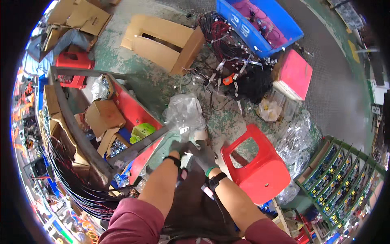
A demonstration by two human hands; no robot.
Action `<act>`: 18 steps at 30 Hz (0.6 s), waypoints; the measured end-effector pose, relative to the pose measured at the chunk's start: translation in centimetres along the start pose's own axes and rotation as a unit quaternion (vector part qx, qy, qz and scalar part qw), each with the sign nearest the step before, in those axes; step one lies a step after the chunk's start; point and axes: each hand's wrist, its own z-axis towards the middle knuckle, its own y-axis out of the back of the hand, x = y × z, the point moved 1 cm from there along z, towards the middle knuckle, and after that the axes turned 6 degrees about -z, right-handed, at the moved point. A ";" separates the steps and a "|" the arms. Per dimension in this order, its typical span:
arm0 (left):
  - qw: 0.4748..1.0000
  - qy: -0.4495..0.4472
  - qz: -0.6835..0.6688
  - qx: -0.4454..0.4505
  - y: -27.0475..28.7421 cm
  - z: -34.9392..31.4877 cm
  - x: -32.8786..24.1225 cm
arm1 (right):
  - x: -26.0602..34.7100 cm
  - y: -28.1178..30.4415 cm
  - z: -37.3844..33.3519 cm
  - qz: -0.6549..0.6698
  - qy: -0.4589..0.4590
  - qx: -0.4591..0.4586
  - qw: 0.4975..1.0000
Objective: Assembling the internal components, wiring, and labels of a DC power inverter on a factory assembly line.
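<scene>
A crumpled clear plastic bag (185,112) hangs out in front of me, over the worn green floor. Its gathered near end, with small white bits showing in it, runs into my gloved hands. My left hand (178,148), in a dark grey glove, is closed on that end. Close beside it, my right hand (202,154) in a matching glove has its fingers bent in against the same end. The fingertips partly cover each other, so the exact grip is hard to make out. Both wrists wear dark bands.
A red plastic stool (260,166) stands at my right, near crumpled plastic wrap (298,140). On the left is a metal-framed bench (79,132) with cartons and cables. Farther off are an open cardboard box (160,38), a heap of wire harnesses (248,83) and a blue crate (266,46).
</scene>
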 end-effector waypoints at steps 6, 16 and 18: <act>0.996 -0.073 0.036 0.027 -5.3 4.0 7.1 | -6.0 -3.2 3.3 -0.137 0.096 0.161 0.973; 0.986 -0.038 -0.155 0.051 -1.6 -1.8 5.4 | -8.1 -5.8 4.9 -0.024 0.208 0.332 0.920; 0.991 -0.029 -0.125 0.031 0.0 -4.9 4.3 | -7.1 -5.9 3.4 -0.174 0.216 0.323 0.905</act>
